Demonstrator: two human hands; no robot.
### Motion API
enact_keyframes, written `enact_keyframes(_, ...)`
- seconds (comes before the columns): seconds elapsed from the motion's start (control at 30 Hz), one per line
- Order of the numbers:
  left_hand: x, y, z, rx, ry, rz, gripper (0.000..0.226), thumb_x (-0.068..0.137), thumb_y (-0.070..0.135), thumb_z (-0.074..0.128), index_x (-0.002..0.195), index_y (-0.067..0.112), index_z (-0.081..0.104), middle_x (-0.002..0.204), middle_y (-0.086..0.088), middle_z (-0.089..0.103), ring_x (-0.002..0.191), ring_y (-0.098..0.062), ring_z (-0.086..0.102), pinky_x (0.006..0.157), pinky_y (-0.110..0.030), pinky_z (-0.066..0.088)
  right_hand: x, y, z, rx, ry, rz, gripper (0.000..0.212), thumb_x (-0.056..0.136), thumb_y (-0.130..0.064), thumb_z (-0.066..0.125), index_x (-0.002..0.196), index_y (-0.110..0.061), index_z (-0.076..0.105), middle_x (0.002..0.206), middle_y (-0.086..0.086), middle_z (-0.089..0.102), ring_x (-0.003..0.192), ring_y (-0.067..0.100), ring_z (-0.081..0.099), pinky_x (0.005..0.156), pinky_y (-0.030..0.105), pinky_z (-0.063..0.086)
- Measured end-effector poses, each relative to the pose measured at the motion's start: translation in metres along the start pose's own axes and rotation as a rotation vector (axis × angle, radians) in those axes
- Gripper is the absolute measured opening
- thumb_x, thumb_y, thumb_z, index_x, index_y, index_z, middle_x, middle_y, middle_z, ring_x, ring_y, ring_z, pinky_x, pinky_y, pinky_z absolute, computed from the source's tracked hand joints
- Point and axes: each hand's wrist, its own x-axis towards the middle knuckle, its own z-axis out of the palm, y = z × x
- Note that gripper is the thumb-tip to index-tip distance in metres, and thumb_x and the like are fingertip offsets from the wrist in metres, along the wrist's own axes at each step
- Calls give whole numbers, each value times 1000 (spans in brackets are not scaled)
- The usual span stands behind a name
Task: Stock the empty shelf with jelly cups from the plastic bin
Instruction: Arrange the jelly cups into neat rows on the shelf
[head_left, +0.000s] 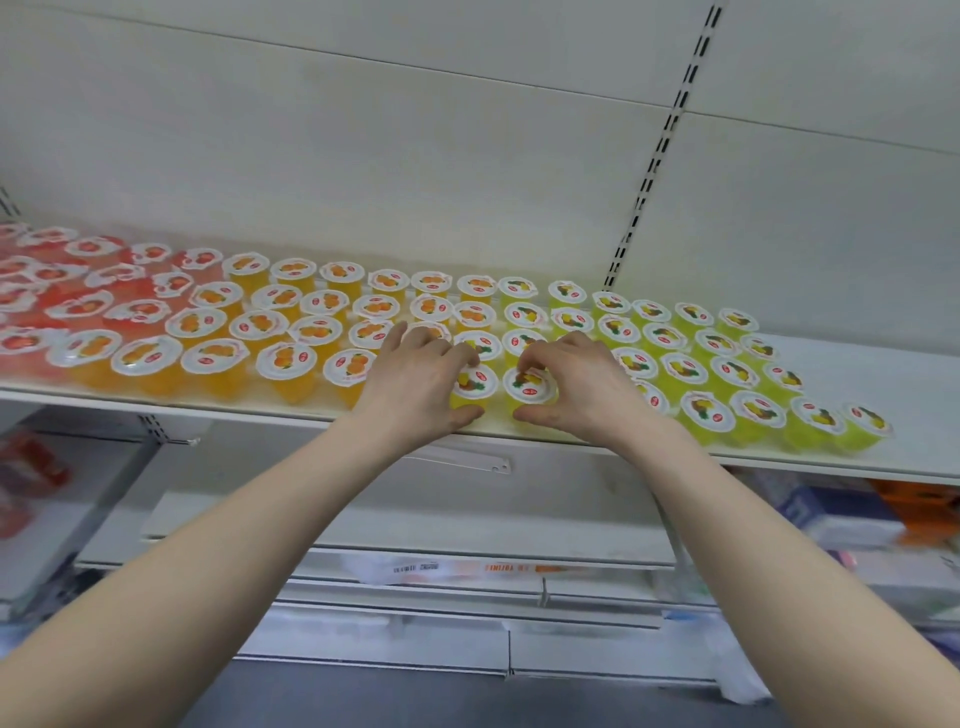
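A white shelf (883, 457) carries several rows of jelly cups: red ones (78, 306) at the left, orange ones (260, 325) in the middle, yellow-green ones (706, 408) at the right. My left hand (421, 384) grips a yellow cup (475, 387) at the shelf's front edge, thumb in front and fingers over its lid. My right hand (576, 384) grips the neighbouring yellow cup (530, 387) the same way. Both cups stand on the shelf, side by side. The plastic bin is out of sight.
A bare stretch of shelf lies at the far right behind the yellow-green cups. A slotted upright (654, 171) runs up the back wall. Lower shelves hold blurred packages, red ones (31, 467) at left, blue and orange boxes (852, 514) at right.
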Motion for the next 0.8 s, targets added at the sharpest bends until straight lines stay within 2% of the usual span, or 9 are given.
enact_keyframes(0.1,-1,-4,-4,2,-13,2,61,76,65,63,124,29,57,118,2,66,123,-25,46,116,-48,22,1,2,0,-14,-12,0,49,67,-58,69,105,-32,56,105,-11,64,105,18,46,88,38,40)
enact_keyframes(0.2,-1,-9,-8,-21,-5,1,69,73,74,57,126,30,58,121,2,65,126,-25,45,115,-50,22,7,1,-8,55,33,13,56,68,-72,56,107,-30,61,104,-10,64,104,18,49,90,40,42)
enact_keyframes(0.3,-1,-22,-14,-30,85,-38,69,79,80,38,117,29,64,117,3,67,119,-24,50,109,-44,32,23,-5,-21,155,117,34,39,84,-52,62,108,-22,66,103,-5,66,104,21,51,87,39,43)
enact_keyframes(0.37,2,-36,-21,-58,107,-107,59,88,71,38,117,27,65,116,2,67,118,-25,50,103,-41,36,37,-11,-25,123,96,33,34,89,-45,61,113,-21,66,104,-4,66,106,22,49,86,36,42)
enact_keyframes(0.47,13,-56,-30,-85,31,-194,46,92,59,48,123,28,61,122,2,64,122,-26,47,99,-39,37,60,-20,-20,85,-32,55,40,88,-47,63,121,-23,63,113,-5,65,113,21,48,88,35,43)
enact_keyframes(0.57,32,-64,-33,-41,-128,-214,47,89,62,50,125,34,60,125,1,63,124,-28,46,99,-40,39,76,-27,-13,89,-122,100,45,83,-51,66,120,-25,64,118,-4,65,115,20,54,92,37,47)
enact_keyframes(0.67,47,-64,-32,-44,-267,-242,50,85,67,52,125,38,59,125,3,63,120,-26,50,95,-40,47,82,-31,-9,81,-153,131,44,81,-54,67,115,-27,66,115,-4,66,113,21,54,93,40,48)
enact_keyframes(0.8,54,-60,-31,-37,-303,-202,52,82,67,56,123,36,61,118,6,66,115,-22,55,96,-38,43,85,-34,-8,48,-165,140,41,79,-57,66,110,-30,68,110,-1,65,106,21,56,87,39,51)
